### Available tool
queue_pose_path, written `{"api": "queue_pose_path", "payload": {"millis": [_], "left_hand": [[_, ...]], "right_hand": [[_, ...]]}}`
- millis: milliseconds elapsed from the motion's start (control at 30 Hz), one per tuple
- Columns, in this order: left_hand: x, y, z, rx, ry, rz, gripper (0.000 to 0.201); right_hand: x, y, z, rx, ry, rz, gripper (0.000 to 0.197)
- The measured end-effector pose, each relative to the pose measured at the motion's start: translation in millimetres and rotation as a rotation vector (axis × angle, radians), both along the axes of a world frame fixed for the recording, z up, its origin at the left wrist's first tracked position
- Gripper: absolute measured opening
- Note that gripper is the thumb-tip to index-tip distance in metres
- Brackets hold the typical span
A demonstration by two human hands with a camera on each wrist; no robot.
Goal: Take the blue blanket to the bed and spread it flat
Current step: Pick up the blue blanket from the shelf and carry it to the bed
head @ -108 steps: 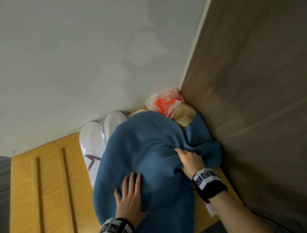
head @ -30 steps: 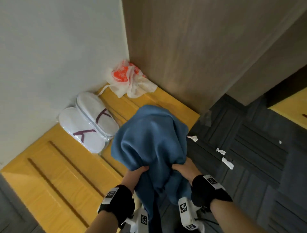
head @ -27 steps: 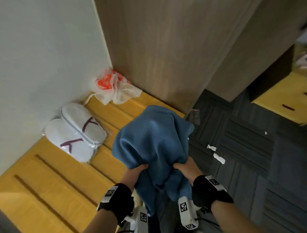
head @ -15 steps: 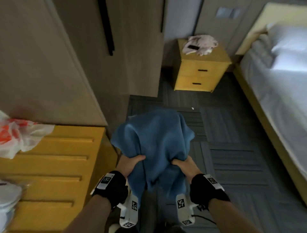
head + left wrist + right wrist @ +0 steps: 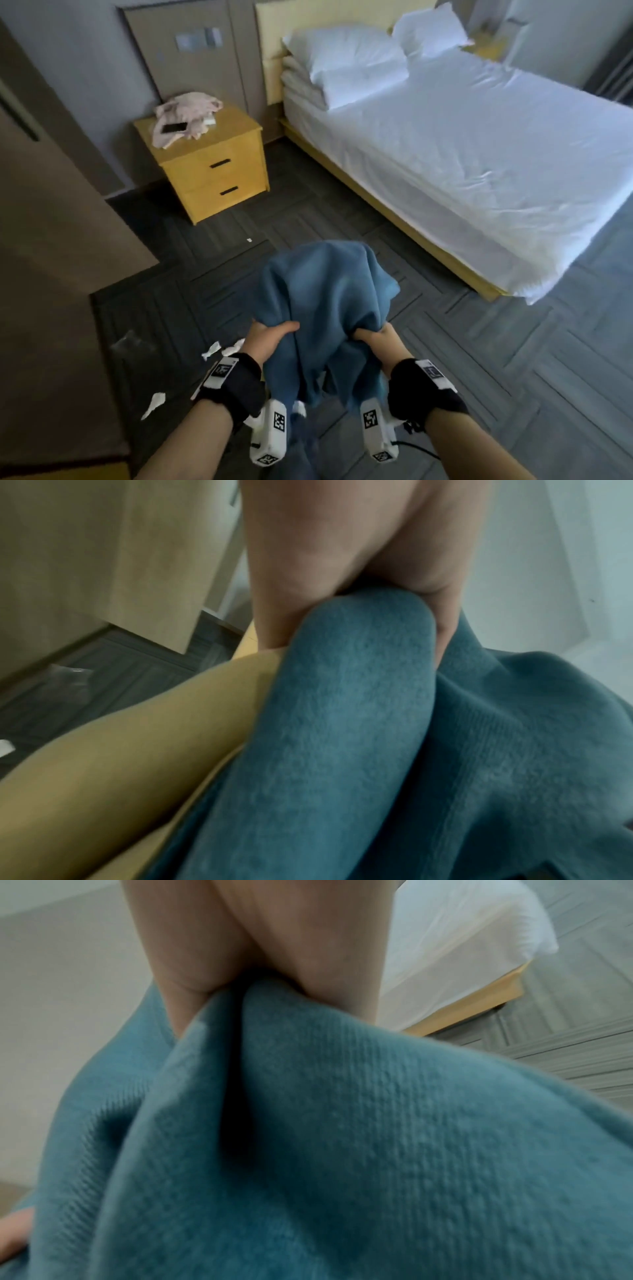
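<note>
Blanket (image 5: 325,301) bunched, clamped in left hand (image 5: 270,339), right hand (image 5: 376,342) fingers; bed (image 5: 479,144) now ahead.

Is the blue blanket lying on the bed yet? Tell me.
No, the blue blanket hangs bunched in both hands above the floor, apart from the bed.

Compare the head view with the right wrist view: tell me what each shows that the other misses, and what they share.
Only the head view shows the left hand gripping the blue blanket, the yellow nightstand with pink cloth and a phone on it, the pillows and white scraps on the floor.

Only the right wrist view shows the blanket's woven texture up close, bunched between the fingers.

Both show the right hand gripping the blanket and a corner of the bed.
</note>
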State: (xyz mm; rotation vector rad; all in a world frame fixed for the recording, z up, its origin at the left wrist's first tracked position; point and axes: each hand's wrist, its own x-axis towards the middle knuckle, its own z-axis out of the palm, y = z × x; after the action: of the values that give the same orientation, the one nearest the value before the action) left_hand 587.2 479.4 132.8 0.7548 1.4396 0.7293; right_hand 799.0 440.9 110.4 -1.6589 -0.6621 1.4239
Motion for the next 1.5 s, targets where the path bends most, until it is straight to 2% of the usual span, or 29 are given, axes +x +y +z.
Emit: {"api": "queue_pose_path", "payload": {"millis": [233,400,667,767,900,1067,1300,1500], "left_hand": [[125,146,-5,0.063,0.003,-0.270,0.033],[213,240,-5,0.042,-0.017,-0.441,0.034],[371,336,-15,0.063,-0.024,-0.727,0.021],[436,369,-23,0.074,-0.015,-0.744,0.019],[520,410,-26,0.063,-0.007,-0.725,0.043],[610,460,-23,0.042,-0.029,-0.701,0.053],[711,525,-26,0.084,0.003,-0.734,0.048],[819,608,-35,0.134,-0.004,-0.846,0.053]], "right_hand": [[105,92,-7,0.030,0.001,-0.255,0.024],[176,150,-6,0.042,-0.008,-0.472,0.025],[298,207,-16,0.021,-0.018,-0.753,0.021],[355,235,-25,0.022,-0.017,-0.797,0.019],[435,276,-27,0.036,-0.024,-0.816,0.022],[532,326,-16,0.012,-0.065,-0.785,0.017],[631,389,-11,0.008,-0.120,-0.795,0.020],[727,461,-16,0.013,-0.122,-0.847,0.015]]}}
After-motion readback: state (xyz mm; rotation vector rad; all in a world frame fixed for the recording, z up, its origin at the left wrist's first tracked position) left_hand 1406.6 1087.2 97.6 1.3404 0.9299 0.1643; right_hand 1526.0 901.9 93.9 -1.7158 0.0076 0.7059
